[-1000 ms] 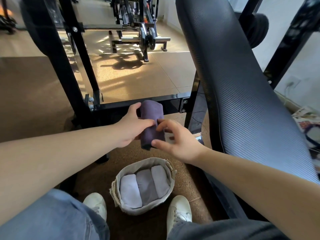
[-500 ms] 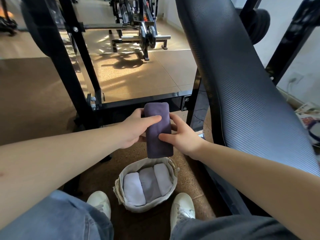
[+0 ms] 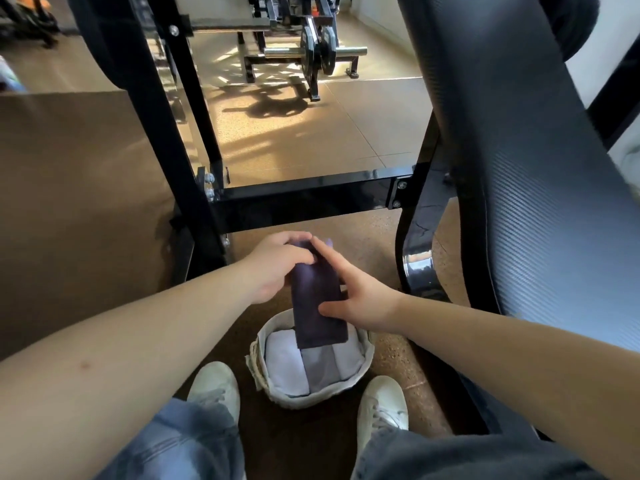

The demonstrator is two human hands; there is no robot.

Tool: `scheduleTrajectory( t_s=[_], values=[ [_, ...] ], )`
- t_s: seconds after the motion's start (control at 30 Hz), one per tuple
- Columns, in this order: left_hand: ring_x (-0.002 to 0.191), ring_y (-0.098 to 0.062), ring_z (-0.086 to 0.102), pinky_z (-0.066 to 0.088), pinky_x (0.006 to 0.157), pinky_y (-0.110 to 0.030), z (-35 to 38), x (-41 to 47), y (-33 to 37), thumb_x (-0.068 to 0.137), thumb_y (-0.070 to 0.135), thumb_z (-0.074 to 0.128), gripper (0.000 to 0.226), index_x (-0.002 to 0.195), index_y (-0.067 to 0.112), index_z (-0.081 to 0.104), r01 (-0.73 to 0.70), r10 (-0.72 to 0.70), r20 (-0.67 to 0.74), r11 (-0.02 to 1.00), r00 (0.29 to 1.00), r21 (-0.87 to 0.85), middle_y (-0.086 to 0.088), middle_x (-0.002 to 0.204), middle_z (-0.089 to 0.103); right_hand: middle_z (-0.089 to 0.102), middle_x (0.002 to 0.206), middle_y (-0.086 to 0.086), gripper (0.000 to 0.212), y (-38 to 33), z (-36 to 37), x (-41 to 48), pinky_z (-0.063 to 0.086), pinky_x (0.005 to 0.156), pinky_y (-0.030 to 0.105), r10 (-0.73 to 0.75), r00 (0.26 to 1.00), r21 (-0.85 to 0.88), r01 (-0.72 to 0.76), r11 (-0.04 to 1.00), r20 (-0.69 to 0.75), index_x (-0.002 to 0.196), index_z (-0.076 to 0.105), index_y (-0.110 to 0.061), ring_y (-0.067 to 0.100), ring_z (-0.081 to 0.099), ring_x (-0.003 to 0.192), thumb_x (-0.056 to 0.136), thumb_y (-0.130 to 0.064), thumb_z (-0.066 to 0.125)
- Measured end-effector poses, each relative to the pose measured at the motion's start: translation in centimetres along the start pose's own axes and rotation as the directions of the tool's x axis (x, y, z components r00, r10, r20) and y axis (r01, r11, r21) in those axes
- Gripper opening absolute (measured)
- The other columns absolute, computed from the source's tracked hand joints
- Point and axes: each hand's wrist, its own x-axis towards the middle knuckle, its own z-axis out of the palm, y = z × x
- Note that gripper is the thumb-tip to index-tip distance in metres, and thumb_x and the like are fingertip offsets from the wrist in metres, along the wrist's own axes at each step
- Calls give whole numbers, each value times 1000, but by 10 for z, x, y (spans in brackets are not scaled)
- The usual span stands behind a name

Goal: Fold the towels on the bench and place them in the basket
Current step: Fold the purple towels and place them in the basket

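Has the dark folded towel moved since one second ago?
Yes. The dark towel has come down from the black crossbar toward the basket; its lower end now overlaps the rim.

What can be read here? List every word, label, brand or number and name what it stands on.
No text is readable in this view.
dark towel: no label or print shows.
basket: no tag or writing shows.
white shoes: no brand mark shows.
weight plates: any markings are too blurred and small to read.
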Motion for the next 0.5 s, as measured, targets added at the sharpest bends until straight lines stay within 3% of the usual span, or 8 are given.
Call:
scheduleTrajectory(
  t_s=[0.17,0.33,0.43,0.5],
  values=[
    [110,-17,60,45,78,-27,-13,12,-33,88,-7,64,50,130,21,62,75,-75,14,997,997,7,-2,116,65,28,160,-7,103,21,20,10,50,105,40,155,983,-119,-143,983,99,154,0,-59,18,48,134,91,-13,68],
    [109,-15,61,45,78,-21,-13,31,-72,88,-1,68,45,130,17,64,86,-80,-52,989,995,120,-3,118,67,43,153,3,106,50,41,28,50,104,39,250,963,-197,-226,954,105,158,-2,-50,17,56,123,89,-15,69],
    [110,-19,63,53,94,-31,-16,45,-96,90,5,65,38,126,18,66,118,-76,-155,953,985,281,-5,121,68,50,146,7,104,73,55,40,49,99,29,298,948,-225,-268,937,111,161,0,-42,18,57,119,88,-13,69],
    [115,-20,63,51,100,-32,-21,50,-114,90,12,62,38,127,21,67,148,-92,-136,854,986,499,-3,125,69,52,142,10,101,89,66,47,43,89,20,314,940,-278,-268,922,134,162,2,-36,19,57,118,89,-9,67]
  ],
)
